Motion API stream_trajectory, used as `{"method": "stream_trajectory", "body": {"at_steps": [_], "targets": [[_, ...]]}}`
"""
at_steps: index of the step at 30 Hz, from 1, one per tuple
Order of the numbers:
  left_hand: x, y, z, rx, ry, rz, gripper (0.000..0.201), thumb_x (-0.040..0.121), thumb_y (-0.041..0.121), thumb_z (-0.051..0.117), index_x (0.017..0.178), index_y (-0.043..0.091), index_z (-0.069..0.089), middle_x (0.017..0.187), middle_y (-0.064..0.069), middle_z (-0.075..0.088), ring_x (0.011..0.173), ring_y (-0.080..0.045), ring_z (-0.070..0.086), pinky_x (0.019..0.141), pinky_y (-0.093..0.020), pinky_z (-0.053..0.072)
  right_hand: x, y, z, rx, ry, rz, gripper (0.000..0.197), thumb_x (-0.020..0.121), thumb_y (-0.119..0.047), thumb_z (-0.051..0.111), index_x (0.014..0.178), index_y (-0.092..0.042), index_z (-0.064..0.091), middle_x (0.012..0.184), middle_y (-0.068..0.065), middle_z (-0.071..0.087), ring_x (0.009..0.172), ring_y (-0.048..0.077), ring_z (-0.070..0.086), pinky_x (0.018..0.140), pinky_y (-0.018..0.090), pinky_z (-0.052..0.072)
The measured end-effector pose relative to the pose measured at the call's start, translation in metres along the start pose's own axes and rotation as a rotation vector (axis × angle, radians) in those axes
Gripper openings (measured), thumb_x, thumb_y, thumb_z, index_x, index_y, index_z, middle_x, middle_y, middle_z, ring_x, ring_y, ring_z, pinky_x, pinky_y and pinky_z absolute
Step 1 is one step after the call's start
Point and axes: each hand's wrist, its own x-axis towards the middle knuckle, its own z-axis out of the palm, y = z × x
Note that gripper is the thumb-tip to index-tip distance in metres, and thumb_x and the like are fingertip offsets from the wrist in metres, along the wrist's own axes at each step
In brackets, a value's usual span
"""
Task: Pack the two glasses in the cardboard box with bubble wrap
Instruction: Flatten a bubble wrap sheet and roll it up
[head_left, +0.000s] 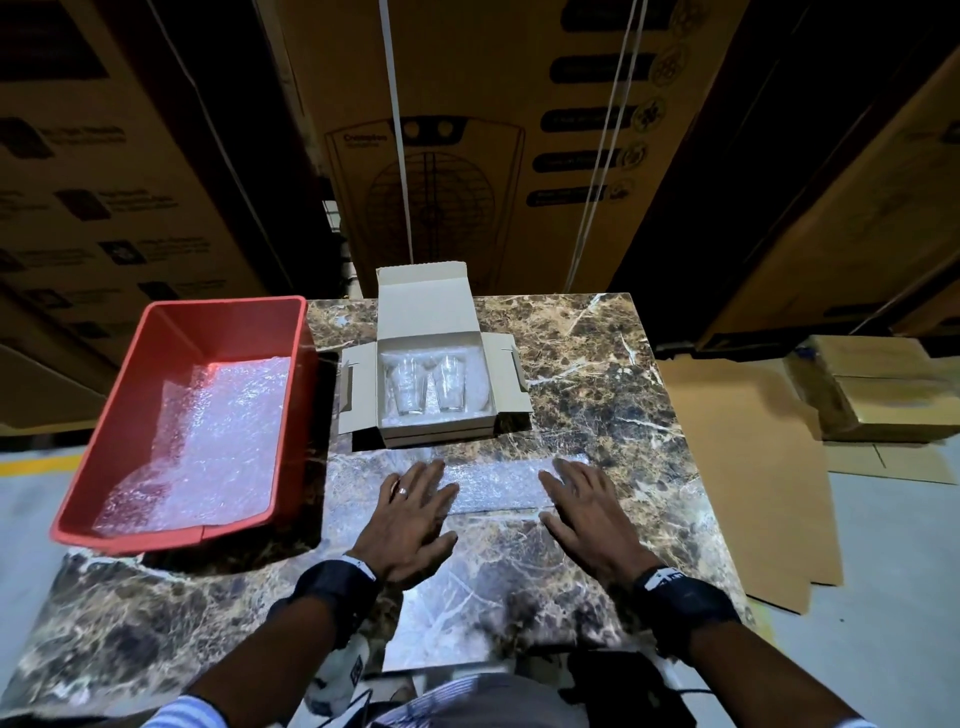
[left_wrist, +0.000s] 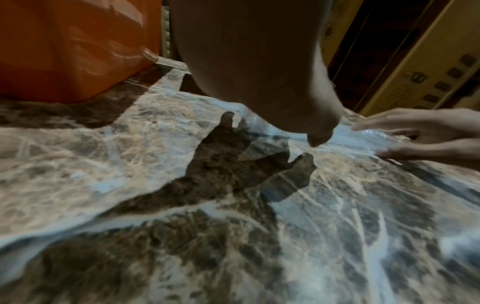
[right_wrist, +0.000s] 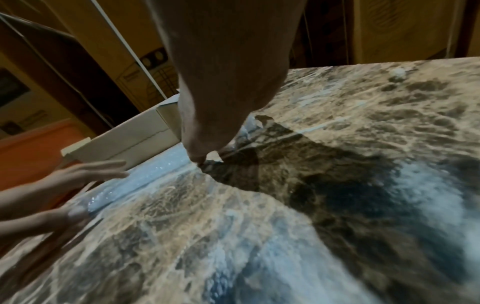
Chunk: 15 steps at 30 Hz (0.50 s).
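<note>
Two hands: both are lying flat, fingers spread wide, on one strip of bubble wrap (head_left: 493, 486) at lower centre of the head view, probably smoothing it for a top layer.
Red bin (head_left: 104, 441): one, sitting at left of frame, is holding spare bubble wrap sheets (head_left: 208, 441), kept within reach.
Left hand (head_left: 408, 525): fingers are pressing the strip's left end, gripping nothing.
Cardboard box (head_left: 434, 434): one, standing open at centre, lid up and side flaps out.
Glasses (head_left: 428, 389): two are lying side by side inside the box on a bubble-wrap lining, apparently cushioned already.
Right hand (head_left: 589, 519): fingers are pinning the strip's right end, holding nothing.
Marble table (head_left: 623, 415): one is carrying everything.
</note>
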Motion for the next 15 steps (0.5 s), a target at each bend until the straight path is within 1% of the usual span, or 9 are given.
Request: {"method": "stream_trajectory", "body": {"at_steps": [1, 2, 4, 5, 6, 8, 11, 13, 15], "targets": [[0.004, 0.006, -0.004, 0.019, 0.039, 0.015, 0.066, 0.096, 0.057, 0.046, 0.156, 0.031, 0.035, 0.17, -0.008, 0.016, 0.154, -0.031, 0.014, 0.119, -0.051, 0.009, 0.002, -0.003, -0.005, -0.016, 0.038, -0.029, 0.054, 0.099, -0.049, 0.05, 0.149, -0.029, 0.043, 0.152, 0.003, 0.042, 0.135, 0.026, 0.038, 0.111, 0.046, 0.034], [0.009, 0.013, -0.007, 0.036, 0.072, 0.036, 0.059, 0.094, 0.053, 0.049, 0.148, 0.03, 0.043, 0.163, -0.009, 0.03, 0.147, -0.032, 0.027, 0.114, -0.051, 0.017, 0.006, -0.006, -0.007, -0.025, 0.052, -0.069, 0.05, 0.097, -0.046, 0.054, 0.144, -0.03, 0.046, 0.144, 0.001, 0.046, 0.127, 0.024, 0.043, 0.105, 0.044, 0.039], [0.019, 0.025, -0.009, 0.073, 0.115, 0.102, 0.043, 0.091, 0.047, 0.053, 0.13, 0.028, 0.052, 0.139, -0.006, 0.049, 0.125, -0.03, 0.047, 0.101, -0.048, 0.03, 0.014, -0.01, -0.007, -0.02, 0.038, -0.164, 0.038, 0.097, -0.04, 0.055, 0.133, -0.029, 0.053, 0.13, -0.002, 0.053, 0.115, 0.022, 0.049, 0.094, 0.04, 0.044], [0.024, 0.03, -0.01, 0.096, 0.113, 0.131, 0.038, 0.09, 0.046, 0.053, 0.124, 0.028, 0.053, 0.127, -0.004, 0.053, 0.114, -0.028, 0.052, 0.095, -0.047, 0.034, 0.018, -0.011, -0.005, -0.014, 0.023, -0.199, 0.033, 0.097, -0.038, 0.055, 0.128, -0.027, 0.056, 0.124, -0.001, 0.056, 0.11, 0.022, 0.052, 0.09, 0.039, 0.046], [0.027, 0.034, -0.011, 0.122, 0.099, 0.138, 0.036, 0.089, 0.047, 0.053, 0.12, 0.028, 0.054, 0.12, -0.002, 0.055, 0.106, -0.027, 0.054, 0.09, -0.045, 0.037, 0.022, -0.01, -0.002, -0.01, 0.013, -0.217, 0.029, 0.098, -0.036, 0.055, 0.124, -0.025, 0.059, 0.119, 0.0, 0.059, 0.106, 0.024, 0.055, 0.086, 0.039, 0.047], [0.033, 0.039, -0.011, 0.151, 0.057, 0.098, 0.034, 0.089, 0.045, 0.051, 0.118, 0.027, 0.054, 0.115, -0.001, 0.054, 0.1, -0.027, 0.054, 0.085, -0.043, 0.043, 0.028, -0.006, 0.003, -0.037, 0.024, -0.225, 0.024, 0.098, -0.034, 0.053, 0.117, -0.023, 0.062, 0.112, 0.001, 0.062, 0.098, 0.025, 0.058, 0.08, 0.038, 0.05], [0.038, 0.039, -0.013, 0.16, 0.037, 0.072, 0.027, 0.088, 0.035, 0.049, 0.112, 0.024, 0.056, 0.112, -0.003, 0.054, 0.094, -0.028, 0.054, 0.075, -0.041, 0.043, 0.03, -0.005, 0.004, -0.063, 0.057, -0.216, 0.021, 0.099, -0.033, 0.049, 0.107, -0.022, 0.065, 0.105, -0.001, 0.063, 0.09, 0.023, 0.059, 0.076, 0.035, 0.049], [0.039, 0.034, -0.016, 0.188, 0.029, 0.085, 0.023, 0.086, 0.03, 0.056, 0.107, 0.021, 0.059, 0.106, -0.004, 0.056, 0.089, -0.03, 0.057, 0.068, -0.04, 0.04, 0.029, -0.008, 0.0, -0.039, 0.086, -0.217, 0.02, 0.099, -0.033, 0.049, 0.102, -0.021, 0.065, 0.099, -0.001, 0.064, 0.086, 0.023, 0.059, 0.074, 0.035, 0.047], [0.036, 0.029, -0.017, 0.226, 0.028, 0.102, 0.026, 0.077, 0.031, 0.069, 0.1, 0.022, 0.061, 0.097, -0.003, 0.057, 0.08, -0.028, 0.058, 0.06, -0.038, 0.041, 0.024, -0.014, -0.006, -0.011, 0.099, -0.222, 0.02, 0.1, -0.032, 0.047, 0.1, -0.02, 0.063, 0.096, -0.001, 0.062, 0.086, 0.022, 0.057, 0.074, 0.036, 0.045]]}}
